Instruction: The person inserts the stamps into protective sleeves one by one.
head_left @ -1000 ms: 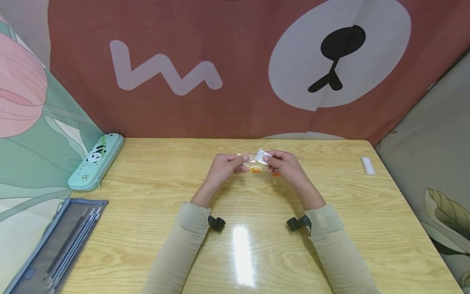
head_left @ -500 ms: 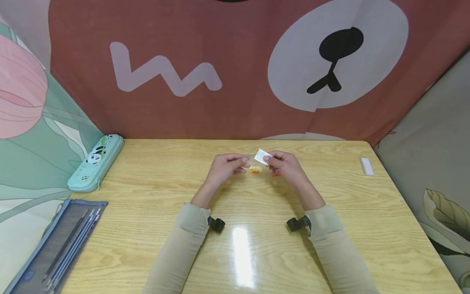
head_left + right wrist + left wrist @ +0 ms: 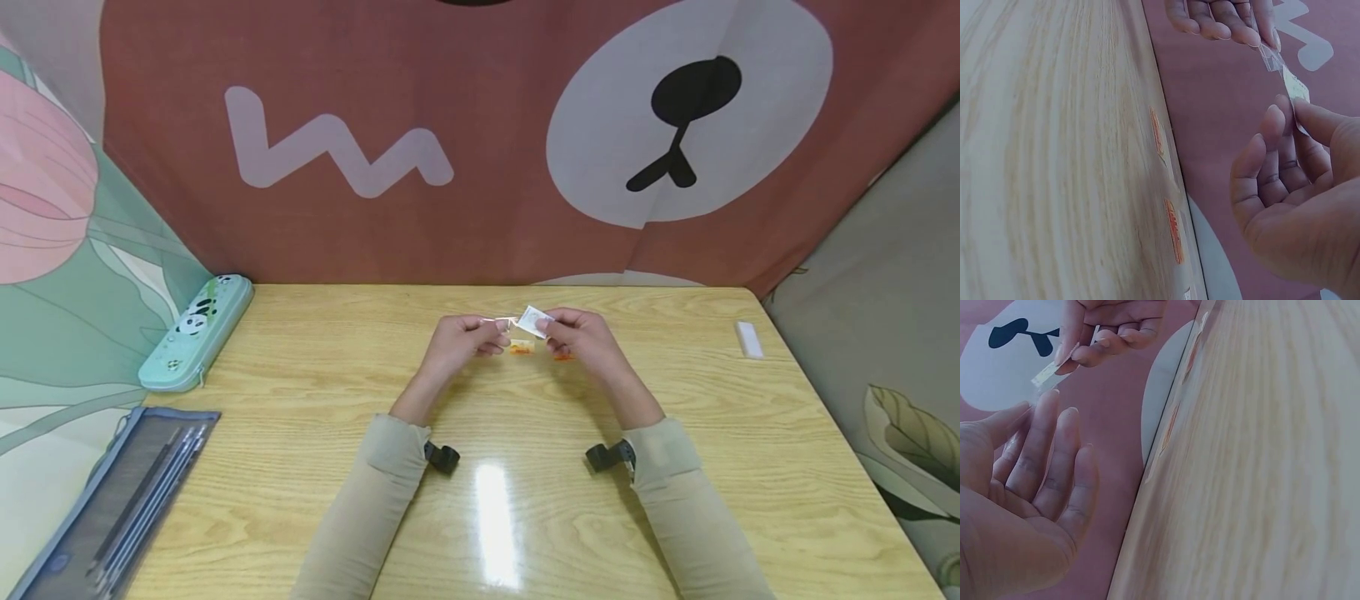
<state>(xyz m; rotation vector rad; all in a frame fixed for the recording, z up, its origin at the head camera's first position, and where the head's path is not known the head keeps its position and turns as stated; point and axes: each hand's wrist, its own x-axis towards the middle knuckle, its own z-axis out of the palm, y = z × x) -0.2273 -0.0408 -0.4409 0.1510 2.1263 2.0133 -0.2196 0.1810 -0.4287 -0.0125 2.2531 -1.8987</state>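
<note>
The right hand [image 3: 587, 340] grasps a small white piece [image 3: 532, 321] between thumb and fingers, above the counter [image 3: 315, 467] near its far edge. The left hand [image 3: 463, 342], immediately left of the white piece, pinches a clear film [image 3: 1270, 59] that extends to it; whether the two are joined cannot be determined. An orange-printed packet [image 3: 522, 347] lies just on the near side of the white piece; a second packet [image 3: 1174, 231], partly covered by the right hand in the head view, lies nearer and to its right. A white block [image 3: 750, 340] lies well to its right.
</note>
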